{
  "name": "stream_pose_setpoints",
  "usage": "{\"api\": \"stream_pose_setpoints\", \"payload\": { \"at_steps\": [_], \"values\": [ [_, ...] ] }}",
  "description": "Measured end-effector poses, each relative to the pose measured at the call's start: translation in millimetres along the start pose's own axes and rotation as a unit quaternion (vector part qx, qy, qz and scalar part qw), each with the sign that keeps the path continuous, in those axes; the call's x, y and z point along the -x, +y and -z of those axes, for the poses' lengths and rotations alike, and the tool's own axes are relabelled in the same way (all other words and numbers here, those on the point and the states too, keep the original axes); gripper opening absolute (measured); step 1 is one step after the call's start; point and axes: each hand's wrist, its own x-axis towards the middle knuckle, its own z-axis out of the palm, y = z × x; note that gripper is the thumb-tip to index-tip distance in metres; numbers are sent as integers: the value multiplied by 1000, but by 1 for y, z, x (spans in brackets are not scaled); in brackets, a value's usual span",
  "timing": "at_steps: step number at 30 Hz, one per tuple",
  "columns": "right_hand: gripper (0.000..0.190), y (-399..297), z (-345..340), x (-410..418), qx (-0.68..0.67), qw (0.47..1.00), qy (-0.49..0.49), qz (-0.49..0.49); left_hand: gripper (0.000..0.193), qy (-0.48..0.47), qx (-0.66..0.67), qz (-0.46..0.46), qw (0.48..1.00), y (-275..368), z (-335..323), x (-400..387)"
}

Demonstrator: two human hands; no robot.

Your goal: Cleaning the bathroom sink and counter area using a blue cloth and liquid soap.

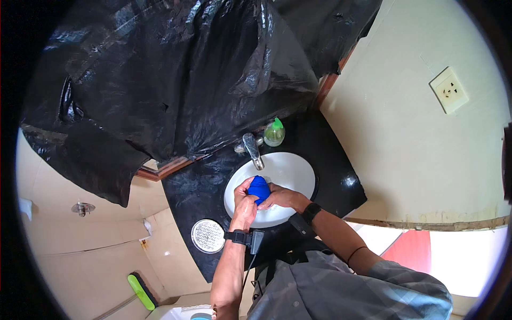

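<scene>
A bunched blue cloth [259, 189] is squeezed between both my hands above a white oval washbasin [294, 172]. My left hand [245, 204] grips it from the left, and my right hand [282, 197] closes on its lower right side. Both hands look wet. Just beyond the cloth, the chrome faucet [253, 150] points its spout toward the basin. No stream of water can be made out from it. The cloth and fingers hide part of the basin floor. Each wrist wears a black strap with a small device.
A pump bottle [274, 133] with a green top stands behind the basin on the black countertop [334, 160]. A round white textured dish [208, 236] lies at left. Black plastic sheeting [180, 80] hangs behind. A green-headed brush [142, 291] leans at lower left; a wall socket [449, 90] is at right.
</scene>
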Motion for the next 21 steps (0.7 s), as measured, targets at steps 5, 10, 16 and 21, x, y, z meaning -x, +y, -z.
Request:
{"api": "stream_pose_setpoints", "payload": {
  "at_steps": [5,10,16,21],
  "values": [
    [36,27,16,-22,-29,999,3,39,64,-19,-101,-33,994,3,3,-5],
    [31,8,3,-9,333,899,168,230,48,-51,110,10,993,18,35,45],
    [29,-25,14,15,475,717,50,507,85,-88,293,250,919,-24,11,58],
    [49,-38,23,22,600,553,-35,577,101,-157,376,289,866,-68,38,54]
  ]
}}
